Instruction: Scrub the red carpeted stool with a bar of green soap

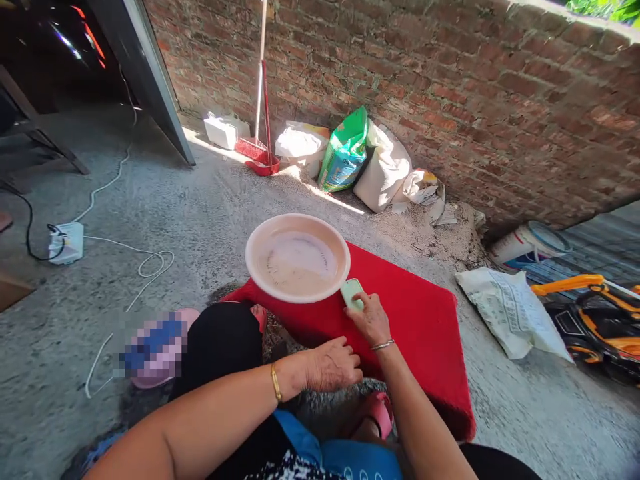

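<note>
A wide, pale pink basin [254, 279] holds shallow, cloudy liquid with dark specks in it. It sits on the left end of a low, red cloth-covered bench [410, 300]. My right hand [371, 319] is closed on a small, pale green rounded case [352, 293] beside the basin's right rim; its exact kind is unclear. Above my lap, in front of the bench, hangs my left hand [333, 365], palm down. Its fingers are loosely bent and slightly apart, and nothing shows in them; the fingertips are partly hidden.
A power strip [67, 241] with trailing cords lies on the concrete floor at left. Along the brick wall stand a red broom [253, 148], a green sack [345, 150] and a white sack [383, 173]. At right are a bucket [530, 245], a flat sack [507, 310] and an orange-black machine [595, 313].
</note>
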A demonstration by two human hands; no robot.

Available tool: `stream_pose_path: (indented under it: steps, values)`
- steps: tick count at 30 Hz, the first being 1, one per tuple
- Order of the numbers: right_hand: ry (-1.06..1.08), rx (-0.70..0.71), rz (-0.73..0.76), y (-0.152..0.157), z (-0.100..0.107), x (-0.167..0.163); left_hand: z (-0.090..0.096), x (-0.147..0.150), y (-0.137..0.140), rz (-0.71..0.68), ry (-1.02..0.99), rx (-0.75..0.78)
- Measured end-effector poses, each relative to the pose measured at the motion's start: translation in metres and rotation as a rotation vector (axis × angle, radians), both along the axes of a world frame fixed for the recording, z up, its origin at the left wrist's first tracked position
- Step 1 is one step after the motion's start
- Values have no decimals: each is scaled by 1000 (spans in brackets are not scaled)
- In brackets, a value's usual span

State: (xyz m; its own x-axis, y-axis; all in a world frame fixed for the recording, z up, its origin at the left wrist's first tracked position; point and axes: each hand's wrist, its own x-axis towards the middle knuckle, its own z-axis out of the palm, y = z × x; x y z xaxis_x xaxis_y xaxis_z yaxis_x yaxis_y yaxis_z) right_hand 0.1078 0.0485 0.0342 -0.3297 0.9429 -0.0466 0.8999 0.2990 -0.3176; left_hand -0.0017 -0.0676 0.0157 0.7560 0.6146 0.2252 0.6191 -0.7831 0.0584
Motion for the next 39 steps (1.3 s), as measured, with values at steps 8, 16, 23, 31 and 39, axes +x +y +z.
stream_pose_path:
  steps: [8,16,23,31,39]
  values:
    - [-221,16,-362,-5,25,85,4,-25,-2,104,-60,24]
    - [19,16,-16,-44,12,-18,17,-34,4,122,-445,398]
    - [61,-57,-378,-26,1,138,7,-19,17,133,-354,324]
    - [-37,111,-631,-27,2,190,-10,-31,37,440,-174,7]
    - [120,89,-154,7,-1,22,-27,-39,56,583,-192,21]
